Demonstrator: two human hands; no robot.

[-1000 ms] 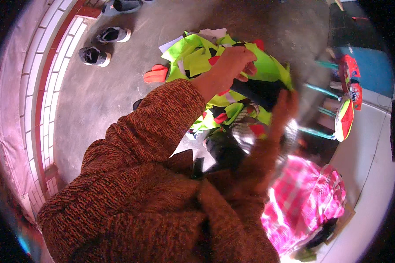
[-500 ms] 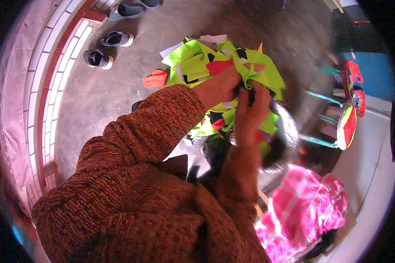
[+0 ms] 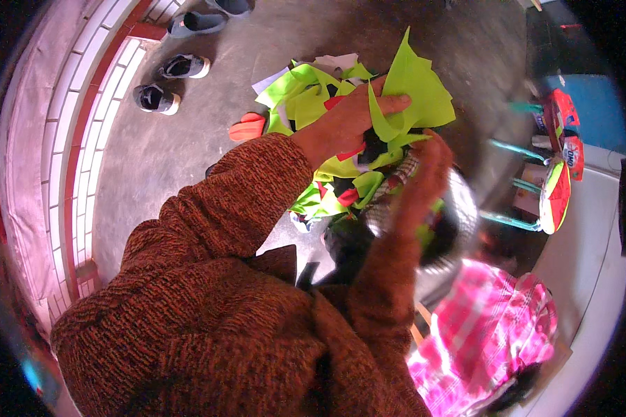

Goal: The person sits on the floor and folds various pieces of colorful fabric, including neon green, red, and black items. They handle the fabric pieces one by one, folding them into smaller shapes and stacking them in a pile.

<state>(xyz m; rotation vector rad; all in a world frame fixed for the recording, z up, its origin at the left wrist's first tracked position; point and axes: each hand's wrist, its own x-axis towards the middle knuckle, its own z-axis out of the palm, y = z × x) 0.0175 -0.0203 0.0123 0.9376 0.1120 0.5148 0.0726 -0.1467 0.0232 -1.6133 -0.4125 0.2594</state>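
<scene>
One lime-green cloth (image 3: 423, 90) is occupying the person's one o'clock, the left hand (image 3: 351, 121) pinching it. The blurred right hand (image 3: 428, 167) is working at its lower edge, grip undeterminable; even tension would be serving best.

The far floor (image 3: 368, 35) lies dim, while strong light whitens patches of the pink cloth (image 3: 490, 333) near right and glares off the shiny container (image 3: 467, 208). The right hand (image 3: 430, 167) is blurred, the left hand (image 3: 344, 124) sharper. Left, the tiles (image 3: 55, 142) bend along the black rim.
</scene>
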